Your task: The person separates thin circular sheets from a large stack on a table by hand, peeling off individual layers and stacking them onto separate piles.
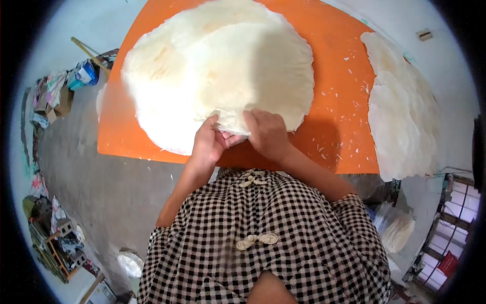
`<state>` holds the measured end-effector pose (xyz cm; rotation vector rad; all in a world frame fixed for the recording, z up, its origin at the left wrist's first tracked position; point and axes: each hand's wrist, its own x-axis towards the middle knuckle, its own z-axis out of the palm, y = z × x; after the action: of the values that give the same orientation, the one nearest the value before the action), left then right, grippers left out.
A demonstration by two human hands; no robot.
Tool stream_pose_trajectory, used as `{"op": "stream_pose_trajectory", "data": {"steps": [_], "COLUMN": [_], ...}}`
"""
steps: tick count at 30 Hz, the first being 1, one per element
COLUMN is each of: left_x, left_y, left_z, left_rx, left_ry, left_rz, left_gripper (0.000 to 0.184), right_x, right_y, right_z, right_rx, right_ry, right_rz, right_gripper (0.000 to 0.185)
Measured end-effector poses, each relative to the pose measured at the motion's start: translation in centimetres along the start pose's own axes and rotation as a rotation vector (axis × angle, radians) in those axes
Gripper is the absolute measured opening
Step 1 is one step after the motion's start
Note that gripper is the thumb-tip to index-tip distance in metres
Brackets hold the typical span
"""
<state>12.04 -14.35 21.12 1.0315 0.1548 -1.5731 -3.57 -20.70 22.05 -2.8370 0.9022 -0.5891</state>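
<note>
A large, round, pale flatbread sheet (212,66), thin and papery, lies on an orange tabletop (336,61). Its near edge is gathered and folded up between my hands. My left hand (210,139) grips that edge, thumb on top and fingers underneath. On the other side of the fold, my right hand (268,133) is closed on the same edge with its fingers curled over it; its fingertips are partly hidden. More layers may lie under the sheet, but I cannot tell how many.
Overlapping pale sheets (402,109) hang over the table's right edge, with white crumbs scattered beside them. Boxes and bags (61,96) stand along the left wall. A plastic bag of pale sheets (397,230) sits low at the right, near a barred window (453,223).
</note>
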Motion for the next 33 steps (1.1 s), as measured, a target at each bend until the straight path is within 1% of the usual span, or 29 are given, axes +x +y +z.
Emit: {"op": "stream_pose_trajectory", "data": {"steps": [2, 3, 5, 6, 9, 11, 12, 13, 14, 15, 17, 18, 19, 20, 21, 23, 25, 26, 27, 28, 29, 31, 32, 33], "left_x": [0.6, 0.2, -0.4, 0.0, 0.2, 0.6, 1.0, 1.3, 1.4, 1.9, 3.3, 4.1, 5.0, 8.0, 9.1, 10.1, 10.1, 10.2, 12.1, 12.8, 13.7, 15.8, 14.9, 15.9], "left_y": [-0.4, -0.2, 0.3, -0.1, -0.7, -1.2, -1.5, -1.7, -2.2, -2.7, -4.2, -5.1, -6.2, -5.6, -6.0, -6.8, -8.1, -8.6, -6.0, -5.4, -5.4, -6.2, -5.5, -5.6], "left_z": [-1.2, -1.2, -0.9, -1.2, -1.6, -1.2, -0.8, -0.3, 0.8, 1.8, 3.8, 4.9, 5.9, 4.5, 4.7, 6.0, 8.1, 8.8, 5.6, 5.1, 4.6, 3.8, 5.5, 5.4], "left_rx": [0.045, -0.004, -0.093, -0.090, -0.072, -0.024, 0.009, 0.043, 0.104, 0.116, 0.134, 0.132, 0.117, 0.097, 0.084, 0.060, 0.033, 0.020, -0.006, 0.044, 0.147, 0.349, 0.397, 0.398], "left_ry": [-0.080, -0.150, -0.309, -0.392, -0.522, -0.564, -0.570, -0.576, -0.584, -0.586, -0.583, -0.596, -0.626, -0.661, -0.689, -0.703, -0.732, -0.757, -0.795, -0.645, -0.519, -0.262, -0.061, -0.058], "left_rz": [-0.001, 0.006, 0.001, -0.014, -0.058, -0.141, -0.174, -0.204, -0.231, -0.261, -0.329, -0.362, -0.369, -0.371, -0.382, -0.352, -0.316, -0.295, -0.270, -0.337, -0.313, -0.242, -0.261, -0.217], "left_gripper": [0.052, 0.056, 0.065, 0.073, 0.061, 0.057, 0.056, 0.055, 0.058, 0.057, 0.055, 0.055, 0.059, 0.064, 0.069, 0.068, 0.066, 0.065, 0.064, 0.048, 0.045, 0.040, 0.037, 0.037], "right_x": [0.0, 0.1, 0.4, 0.4, 3.4, 7.0, 8.4, 9.1, 9.8, 9.9, 8.5, 6.8, 4.8, 4.2, 1.6, -3.8, -10.0, -13.2, -12.9, -14.5, -15.7, -18.1, -18.5, -18.4], "right_y": [0.0, -0.2, 0.2, 1.1, 3.5, 5.1, 6.5, 7.4, 8.4, 9.2, 11.9, 12.4, 12.8, 13.0, 13.7, 13.4, 13.8, 14.1, 12.1, 11.3, 10.9, 12.1, 12.2, 11.8], "right_z": [1.1, 1.3, 1.1, 0.9, -1.5, -6.1, -8.4, -11.1, -13.8, -16.2, -19.6, -21.1, -22.6, -20.8, -19.8, -17.6, -14.3, -11.2, -4.6, -1.3, 1.4, 6.5, 7.9, 8.1], "right_rx": [-0.016, -0.026, 0.078, 0.126, 0.201, 0.206, 0.146, 0.232, 0.319, 0.555, 0.798, 0.952, 1.108, 1.153, 1.201, 1.268, 1.415, 1.451, 1.475, 1.526, 1.582, 1.748, 1.832, 1.865], "right_ry": [0.038, 0.057, -0.052, -0.103, -0.075, -0.131, -0.102, -0.071, -0.031, 0.013, 0.306, 0.410, 0.515, 0.593, 0.677, 0.887, 1.051, 1.099, 1.143, 1.111, 1.075, 1.103, 1.111, 1.076], "right_rz": [0.011, 0.023, 0.101, 0.144, 0.259, 0.367, 0.330, 0.415, 0.499, 0.702, 0.729, 0.724, 0.711, 0.737, 0.772, 0.932, 1.157, 1.179, 1.190, 1.258, 1.325, 1.292, 1.272, 1.265], "right_gripper": [0.031, 0.030, 0.025, 0.022, 0.022, 0.032, 0.031, 0.030, 0.029, 0.027, 0.029, 0.033, 0.039, 0.041, 0.044, 0.048, 0.044, 0.044, 0.044, 0.042, 0.041, 0.036, 0.034, 0.032]}}
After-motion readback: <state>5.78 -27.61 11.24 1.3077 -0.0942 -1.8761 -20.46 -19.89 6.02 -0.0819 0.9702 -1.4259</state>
